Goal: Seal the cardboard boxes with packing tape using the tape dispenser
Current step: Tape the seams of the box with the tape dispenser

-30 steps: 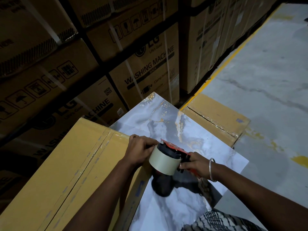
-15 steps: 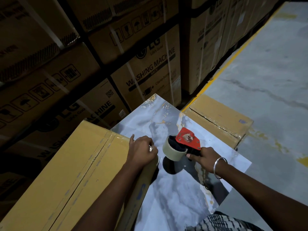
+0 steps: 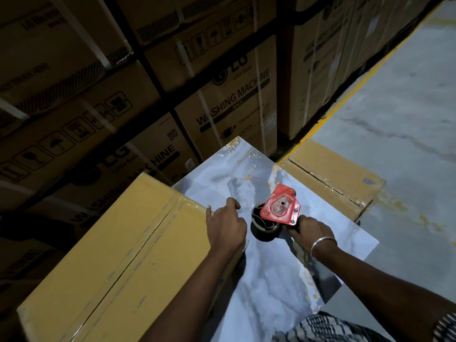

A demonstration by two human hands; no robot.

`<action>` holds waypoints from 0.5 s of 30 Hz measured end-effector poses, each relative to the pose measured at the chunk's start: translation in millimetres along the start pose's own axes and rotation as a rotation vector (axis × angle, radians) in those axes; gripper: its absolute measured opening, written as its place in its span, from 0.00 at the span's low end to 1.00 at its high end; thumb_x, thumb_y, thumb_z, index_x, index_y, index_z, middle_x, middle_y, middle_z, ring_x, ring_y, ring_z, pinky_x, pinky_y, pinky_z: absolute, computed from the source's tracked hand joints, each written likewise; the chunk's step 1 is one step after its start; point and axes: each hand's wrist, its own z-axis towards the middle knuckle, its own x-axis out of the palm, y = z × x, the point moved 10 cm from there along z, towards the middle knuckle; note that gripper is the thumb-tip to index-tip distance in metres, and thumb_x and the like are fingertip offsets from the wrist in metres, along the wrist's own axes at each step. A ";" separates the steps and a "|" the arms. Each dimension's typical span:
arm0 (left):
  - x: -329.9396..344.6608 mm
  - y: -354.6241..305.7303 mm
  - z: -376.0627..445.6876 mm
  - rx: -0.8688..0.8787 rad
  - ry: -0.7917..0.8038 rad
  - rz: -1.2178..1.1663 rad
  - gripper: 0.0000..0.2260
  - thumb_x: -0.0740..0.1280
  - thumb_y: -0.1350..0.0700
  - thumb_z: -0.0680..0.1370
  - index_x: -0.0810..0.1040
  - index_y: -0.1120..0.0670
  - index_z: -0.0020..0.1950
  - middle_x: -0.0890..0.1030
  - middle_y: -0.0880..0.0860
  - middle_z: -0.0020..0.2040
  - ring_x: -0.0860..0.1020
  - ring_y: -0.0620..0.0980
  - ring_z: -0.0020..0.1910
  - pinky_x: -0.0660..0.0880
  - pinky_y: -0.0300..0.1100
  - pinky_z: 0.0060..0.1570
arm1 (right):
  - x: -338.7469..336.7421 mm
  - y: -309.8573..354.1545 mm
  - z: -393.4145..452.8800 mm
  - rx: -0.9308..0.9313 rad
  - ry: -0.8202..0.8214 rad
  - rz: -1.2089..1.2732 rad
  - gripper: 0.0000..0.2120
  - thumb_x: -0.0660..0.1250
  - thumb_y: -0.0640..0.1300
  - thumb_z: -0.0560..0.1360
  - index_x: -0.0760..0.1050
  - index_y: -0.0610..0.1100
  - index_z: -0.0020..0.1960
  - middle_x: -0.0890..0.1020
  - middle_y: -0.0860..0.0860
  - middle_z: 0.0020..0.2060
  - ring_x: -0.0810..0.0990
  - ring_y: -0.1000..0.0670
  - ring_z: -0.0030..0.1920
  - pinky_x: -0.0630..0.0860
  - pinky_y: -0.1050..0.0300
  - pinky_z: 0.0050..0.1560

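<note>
the red tape dispenser (image 3: 280, 208) hangs just off the near end of the yellow cardboard box (image 3: 111, 255), above the marbled blue-grey surface (image 3: 271, 280) that the box lies on. the right hand (image 3: 309, 232) has a closed grip around the dispenser's handle, fingers curled right round it, a metal bangle (image 3: 322, 244) on the wrist. the left hand (image 3: 225, 227) rests on the box's end edge beside the dispenser, fingers bent down over the corner; whether it pinches a tape end there i cannot tell.

judging by its look, the dispenser should handle as a light, rigid tool: a stiff red side plate over a dark roll hub, safest taken by the handle, since a cutting blade probably sits at the front, though it cannot be made out here. the tape itself would be thin and sticky, apt to fold on itself if let slack. the box looks stiff along its edges but likely gives in the middle of the flaps, so pressure is best kept along the centre seam, where a glossy strip of tape already runs lengthwise. a second yellow box (image 3: 330, 174) lies beyond the dispenser on the far side of the surface, its seam showing as a dark line.

behind the box, stacked brown cartons (image 3: 234, 102) carry "lg", "life's good" and "washing machine" in dark print, with what looks like "back" on a dark bar, handling pictograms of an umbrella and a glass, and a qr code. smaller lines of print are too blurred to read.
</note>
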 end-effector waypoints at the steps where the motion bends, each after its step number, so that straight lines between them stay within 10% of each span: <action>1: 1.5 -2.4 -7.3 0.009 -0.001 -0.032 0.16 0.62 0.59 0.72 0.69 0.47 0.58 0.81 0.46 0.39 0.79 0.47 0.48 0.51 0.51 0.76 | 2.4 0.2 -1.2 -0.002 -0.005 0.010 0.22 0.59 0.64 0.80 0.77 0.48 0.58 0.84 0.46 0.53 0.83 0.41 0.51 0.79 0.51 0.46; 10: 10.0 -21.1 -66.4 0.021 -0.054 -0.246 0.34 0.65 0.63 0.68 0.66 0.34 0.68 0.83 0.43 0.42 0.80 0.40 0.49 0.38 0.42 0.77 | 3.9 -4.8 -9.7 0.095 -0.094 -0.204 0.25 0.54 0.69 0.78 0.77 0.51 0.57 0.83 0.50 0.54 0.79 0.43 0.59 0.71 0.47 0.56; 15: 6.8 -26.0 -66.4 0.034 -0.065 -0.263 0.37 0.61 0.71 0.70 0.68 0.36 0.72 0.75 0.42 0.70 0.74 0.39 0.67 0.39 0.45 0.76 | 14.0 -7.8 -12.4 0.147 -0.045 0.013 0.28 0.65 0.64 0.75 0.69 0.46 0.66 0.75 0.44 0.61 0.75 0.38 0.62 0.71 0.44 0.58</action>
